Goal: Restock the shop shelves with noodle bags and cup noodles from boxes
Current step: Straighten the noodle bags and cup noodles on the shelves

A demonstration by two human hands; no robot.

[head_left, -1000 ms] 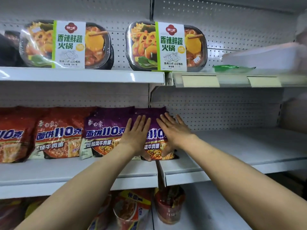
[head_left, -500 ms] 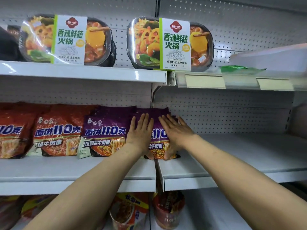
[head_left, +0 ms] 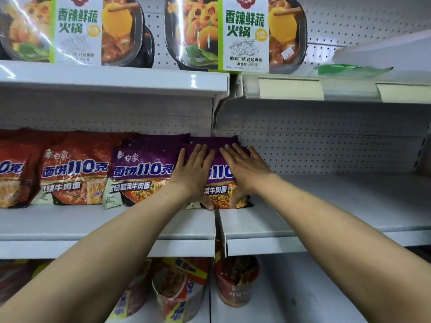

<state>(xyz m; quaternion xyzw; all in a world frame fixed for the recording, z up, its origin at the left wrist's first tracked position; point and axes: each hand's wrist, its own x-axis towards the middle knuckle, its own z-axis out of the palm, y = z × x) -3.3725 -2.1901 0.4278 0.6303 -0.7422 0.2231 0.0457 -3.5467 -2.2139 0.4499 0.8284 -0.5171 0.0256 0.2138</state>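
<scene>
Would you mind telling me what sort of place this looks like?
Most likely a grocery shop aisle: white shelves with blank price tags, rows of noodle bags, and hotpot meal trays above.

I read the purple noodle bag [head_left: 219,191] as glossy, crinkled plastic film. Above it, the hotpot trays [head_left: 193,31] show shiny clear wrap over matt paper sleeves [head_left: 243,36]. Below it the shelf [head_left: 303,227] looks like smooth painted metal, and behind it is a matt perforated back panel [head_left: 326,148].

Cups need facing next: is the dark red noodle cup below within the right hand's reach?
Probably not directly: the right hand presses the purple noodle bag, and the white shelf board lies between it and the dark red noodle cup.
</scene>
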